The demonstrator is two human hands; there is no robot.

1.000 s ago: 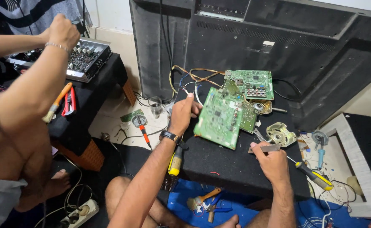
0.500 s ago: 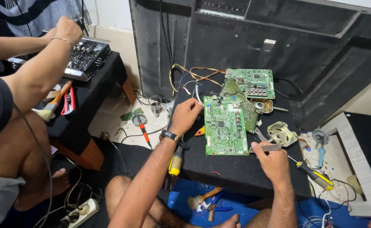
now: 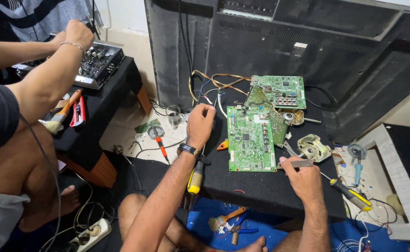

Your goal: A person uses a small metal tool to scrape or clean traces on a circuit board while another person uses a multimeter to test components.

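A green circuit board (image 3: 251, 140) lies flat on the black cloth-covered table (image 3: 261, 191). My left hand (image 3: 200, 122), a watch on its wrist, rests just left of the board with fingers curled and nothing visible in it. My right hand (image 3: 304, 177) is at the board's lower right corner, gripping a flat metal tool (image 3: 294, 164) that points left toward the board. A second green board (image 3: 279, 91) lies behind the first, with coloured wires (image 3: 216, 83) running off to its left.
A large black TV back panel (image 3: 307, 46) stands behind. Yellow-handled screwdrivers lie at the table's right (image 3: 352, 195) and front-left (image 3: 195, 176) edges; a round metal part (image 3: 313, 148) sits right of the board. At left, another person's hands work on a mixer (image 3: 97, 63). A power strip (image 3: 90, 231) lies on the floor.
The front circuit board, held tilted up by my left hand, has been laid flat. My left hand has let go and drawn back to the left. My right hand has barely moved.
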